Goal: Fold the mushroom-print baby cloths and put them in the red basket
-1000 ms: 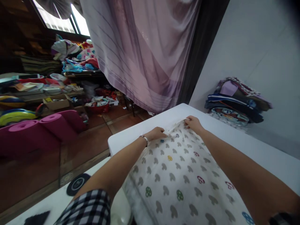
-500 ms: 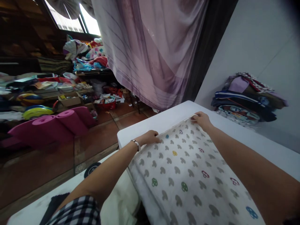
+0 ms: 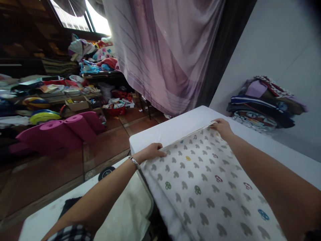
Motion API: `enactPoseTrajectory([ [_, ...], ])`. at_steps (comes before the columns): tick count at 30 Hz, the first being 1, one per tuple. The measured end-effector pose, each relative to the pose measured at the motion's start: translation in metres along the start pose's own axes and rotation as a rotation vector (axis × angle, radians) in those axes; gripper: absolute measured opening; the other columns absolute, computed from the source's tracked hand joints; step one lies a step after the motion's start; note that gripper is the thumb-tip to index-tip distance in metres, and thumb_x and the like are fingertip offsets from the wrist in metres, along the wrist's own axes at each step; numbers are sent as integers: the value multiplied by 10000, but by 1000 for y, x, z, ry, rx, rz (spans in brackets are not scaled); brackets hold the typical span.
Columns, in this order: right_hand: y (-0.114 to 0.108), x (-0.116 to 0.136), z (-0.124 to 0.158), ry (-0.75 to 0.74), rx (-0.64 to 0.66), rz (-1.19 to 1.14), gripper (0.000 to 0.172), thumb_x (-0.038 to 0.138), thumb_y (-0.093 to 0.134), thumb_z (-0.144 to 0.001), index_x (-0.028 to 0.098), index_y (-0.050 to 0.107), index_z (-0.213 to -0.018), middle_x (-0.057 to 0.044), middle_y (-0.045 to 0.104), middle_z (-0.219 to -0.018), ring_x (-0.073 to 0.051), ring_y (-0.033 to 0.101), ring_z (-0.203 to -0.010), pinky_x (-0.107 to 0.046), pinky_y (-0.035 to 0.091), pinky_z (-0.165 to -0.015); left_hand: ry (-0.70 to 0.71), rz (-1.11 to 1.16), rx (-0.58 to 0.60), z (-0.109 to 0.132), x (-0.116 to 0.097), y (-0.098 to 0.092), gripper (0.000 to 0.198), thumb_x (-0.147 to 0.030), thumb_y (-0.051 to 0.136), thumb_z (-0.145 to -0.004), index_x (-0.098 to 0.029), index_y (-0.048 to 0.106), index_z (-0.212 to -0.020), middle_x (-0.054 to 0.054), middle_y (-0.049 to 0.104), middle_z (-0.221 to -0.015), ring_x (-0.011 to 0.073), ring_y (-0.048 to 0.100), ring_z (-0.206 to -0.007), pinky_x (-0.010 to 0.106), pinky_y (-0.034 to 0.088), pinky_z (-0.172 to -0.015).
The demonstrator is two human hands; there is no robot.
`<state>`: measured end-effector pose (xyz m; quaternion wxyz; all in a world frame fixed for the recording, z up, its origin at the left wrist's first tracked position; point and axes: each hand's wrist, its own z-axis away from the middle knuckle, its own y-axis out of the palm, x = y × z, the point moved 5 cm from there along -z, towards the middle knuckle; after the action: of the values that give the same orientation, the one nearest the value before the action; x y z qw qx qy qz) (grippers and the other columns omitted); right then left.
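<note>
A white cloth (image 3: 200,180) printed with grey and coloured mushrooms lies over the table's near part and runs out of view at the bottom. My left hand (image 3: 151,151), with a bracelet on the wrist, pinches its far edge near the left corner. At the far right corner my right hand (image 3: 223,128) grips the same edge between thumb and fingers. The edge is drawn straight between both hands. Fluffy white material shows along the cloth's left side, under the print. Beneath my left forearm lies a plain cream cloth (image 3: 125,207).
The white table (image 3: 185,122) extends beyond the cloth. Folded clothes (image 3: 260,103) are stacked at right by the wall. A purple curtain (image 3: 170,57) hangs behind. Pink rolled mats (image 3: 77,129) stand on the floor at left, near cluttered shelves. A round black object (image 3: 106,173) lies beside my left forearm.
My left hand has shifted left along the cloth's far edge, and my right hand slightly right. More of the edge now spans between them. The view has shifted a little.
</note>
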<state>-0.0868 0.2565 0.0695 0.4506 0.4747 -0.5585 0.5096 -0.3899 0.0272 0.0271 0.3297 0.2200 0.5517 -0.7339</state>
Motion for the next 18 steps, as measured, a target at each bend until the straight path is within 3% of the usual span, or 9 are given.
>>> enactPoseTrajectory([
  [6,-12,5,6,7,-38,-17,166,-25,598,-669,136,561,-667,17,588,-607,-85,606,-546,-227,575,-590,-42,235,124,22,-4,8,320,-422,681,-599,-201,589,-812,-9,669,-811,193,624,-763,238,456,-611],
  [11,-24,10,15,10,-31,-22,169,-32,630,-643,128,583,-671,8,596,-601,-97,615,-553,-243,580,-601,-69,103,-24,33,-10,6,466,-454,727,-547,-182,632,-913,28,687,-863,218,631,-796,240,455,-620],
  [15,-31,11,24,14,-23,-25,155,-27,618,-655,122,578,-666,5,596,-593,-95,618,-554,-238,575,-609,-119,248,50,41,-11,15,552,-650,573,-656,-168,673,-906,54,696,-865,222,633,-777,257,461,-631],
  [18,-35,11,29,16,-16,-27,158,-31,604,-661,123,568,-664,10,589,-595,-90,614,-549,-233,565,-608,-159,271,44,46,-8,16,585,-680,460,-719,-152,683,-836,57,688,-821,208,609,-729,263,443,-616],
])
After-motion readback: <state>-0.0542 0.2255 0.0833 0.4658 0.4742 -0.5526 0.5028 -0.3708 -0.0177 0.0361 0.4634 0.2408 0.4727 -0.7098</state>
